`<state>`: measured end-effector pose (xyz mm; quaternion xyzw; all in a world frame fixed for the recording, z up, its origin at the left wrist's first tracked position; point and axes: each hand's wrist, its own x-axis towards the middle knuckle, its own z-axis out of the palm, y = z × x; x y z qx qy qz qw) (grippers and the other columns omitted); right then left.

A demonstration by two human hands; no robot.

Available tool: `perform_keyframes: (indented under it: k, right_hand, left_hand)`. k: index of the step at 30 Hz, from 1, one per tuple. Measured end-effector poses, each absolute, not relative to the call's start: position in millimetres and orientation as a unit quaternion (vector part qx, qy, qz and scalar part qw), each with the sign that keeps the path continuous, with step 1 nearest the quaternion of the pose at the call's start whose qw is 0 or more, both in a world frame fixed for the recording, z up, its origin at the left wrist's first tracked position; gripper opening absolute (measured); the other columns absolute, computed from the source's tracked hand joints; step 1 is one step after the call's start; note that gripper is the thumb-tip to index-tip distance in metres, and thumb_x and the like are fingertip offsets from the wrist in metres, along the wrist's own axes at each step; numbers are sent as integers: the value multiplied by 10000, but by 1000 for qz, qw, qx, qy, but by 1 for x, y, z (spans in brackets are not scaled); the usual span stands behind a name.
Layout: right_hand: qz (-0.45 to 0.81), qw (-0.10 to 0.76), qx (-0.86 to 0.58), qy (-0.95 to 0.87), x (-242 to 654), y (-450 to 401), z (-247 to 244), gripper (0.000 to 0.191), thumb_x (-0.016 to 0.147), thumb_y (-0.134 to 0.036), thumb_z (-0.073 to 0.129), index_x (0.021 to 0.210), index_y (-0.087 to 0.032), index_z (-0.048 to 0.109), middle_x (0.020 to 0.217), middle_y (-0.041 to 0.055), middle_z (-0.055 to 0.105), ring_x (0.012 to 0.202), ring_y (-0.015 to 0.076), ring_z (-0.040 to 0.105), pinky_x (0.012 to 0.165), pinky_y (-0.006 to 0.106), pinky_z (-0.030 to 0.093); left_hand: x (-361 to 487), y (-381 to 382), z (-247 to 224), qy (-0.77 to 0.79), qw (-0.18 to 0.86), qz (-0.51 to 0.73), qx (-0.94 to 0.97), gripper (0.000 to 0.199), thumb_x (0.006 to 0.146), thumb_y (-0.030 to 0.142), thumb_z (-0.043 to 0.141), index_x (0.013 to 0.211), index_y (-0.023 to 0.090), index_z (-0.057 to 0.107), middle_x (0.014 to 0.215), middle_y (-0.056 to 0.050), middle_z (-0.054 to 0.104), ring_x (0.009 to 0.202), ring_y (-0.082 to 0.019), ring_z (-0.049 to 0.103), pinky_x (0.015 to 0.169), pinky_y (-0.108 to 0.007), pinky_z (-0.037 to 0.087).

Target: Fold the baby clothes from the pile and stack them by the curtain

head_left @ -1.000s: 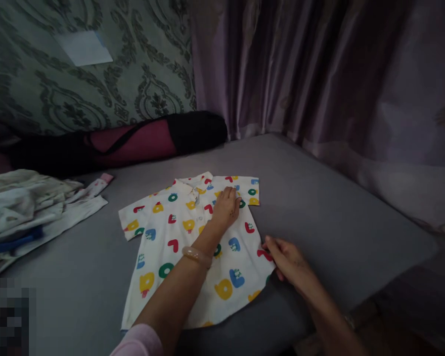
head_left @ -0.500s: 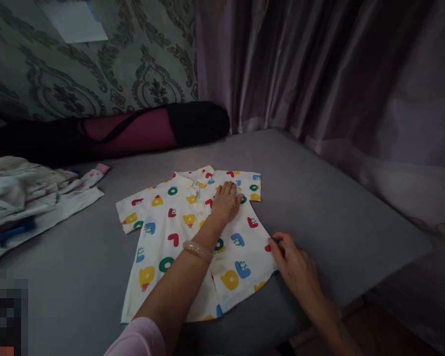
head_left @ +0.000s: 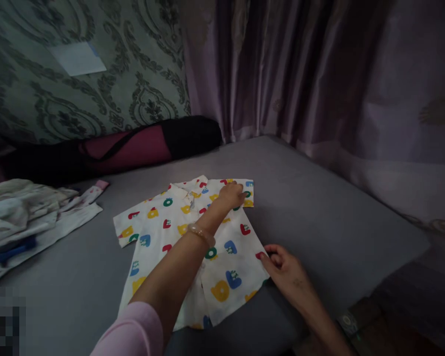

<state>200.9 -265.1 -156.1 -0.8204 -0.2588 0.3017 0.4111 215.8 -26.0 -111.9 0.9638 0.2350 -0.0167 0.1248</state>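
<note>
Shirt (head_left: pixel 217 272) lay flat near the bed's (head_left: pixel 330 217) near edge, long axis running from hem to farther collar. Right hand (head_left: pixel 291 277), nearer the hem, pinched its side, cloth leftward; left hand (head_left: pixel 232 195) bent over the sleeve, grip unclear.

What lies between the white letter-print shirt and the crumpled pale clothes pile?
Only bare grey sheet lies between the shirt and the pile; the head view shows it.
</note>
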Motion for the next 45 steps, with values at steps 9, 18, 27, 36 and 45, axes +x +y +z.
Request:
perform_keyframes:
  k: [9, 18, 27, 36, 45]
  right_hand:
    - [322, 435, -792, -283, 202, -266, -159, 267, 830, -424, 533, 841, -183, 649, 594, -12, 592, 516, 114, 505, 494, 215, 345]
    - [319, 426, -796, -289, 200, -267, -152, 266, 837, -415, 527, 815, -183, 655, 622, 5, 632, 545, 123, 544, 510, 213, 367]
    - [279, 384, -822, -314, 197, -266, -149, 297, 855, -438, 477, 806, -197, 642, 637, 13, 640, 558, 136, 548, 512, 220, 347]
    - [266, 351, -838, -322, 196, -267, -147, 333, 862, -471, 452, 759, -196, 608, 625, -5, 600, 557, 135, 517, 548, 236, 341]
    - [266, 367, -836, -309, 193, -268, -143, 376, 855, -518, 446, 749, -204, 623, 635, -1, 631, 548, 138, 540, 514, 225, 352]
  left_hand:
    - [266, -35, -139, 323, 194, 5, 926, 691, 727, 623, 628, 1188, 119, 523, 1219, -198, 565, 1092, -330, 585, 877, -377, 478]
    - [267, -10, -150, 327, 264, 45, 906, 174, 818, 189, 544, 929, 126, 663, 886, -121, 693, 883, -218, 661, 741, -269, 476]
    - [263, -6, -157, 306, 296, 91, 900, 363, 817, 479, 599, 963, 149, 635, 884, -93, 683, 825, -196, 649, 726, -272, 484]
    - [289, -47, -147, 328, 226, 58, 915, 245, 842, 126, 538, 1060, 77, 640, 1099, -229, 630, 1067, -289, 612, 894, -348, 473]
    - [280, -24, -152, 383, 383, 161, 825, 89, 741, 117, 626, 813, 134, 675, 869, -120, 690, 931, -251, 652, 806, -310, 492]
